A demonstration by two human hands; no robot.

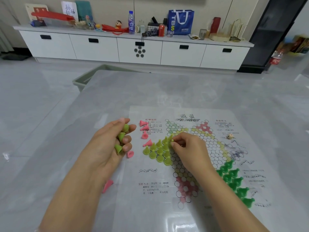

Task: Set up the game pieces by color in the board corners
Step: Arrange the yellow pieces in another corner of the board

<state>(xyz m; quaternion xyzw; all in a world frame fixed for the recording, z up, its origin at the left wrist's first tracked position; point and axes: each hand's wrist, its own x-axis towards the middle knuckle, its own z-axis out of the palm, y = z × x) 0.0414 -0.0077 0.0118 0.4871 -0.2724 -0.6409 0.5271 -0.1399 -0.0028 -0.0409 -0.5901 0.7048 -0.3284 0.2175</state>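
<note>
A printed paper game board (189,164) lies on the glossy table. Several yellow-green cone pieces (158,150) stand packed in its left corner. My right hand (189,151) pinches one yellow-green piece (170,138) at the top of that group. My left hand (111,144), palm up beside the board, holds three yellow-green pieces (121,136) in its curled fingers. Several pink cone pieces (144,131) lie on their sides between my hands, one more pink piece (107,185) under my left wrist. Several dark green pieces (234,180) stand in the right corner.
A small wooden die (230,136) sits on the board's right side. A pale bin (87,79) stands past the table's far left edge. A white cabinet (133,49) with bottles, a can and a blue bag lines the wall.
</note>
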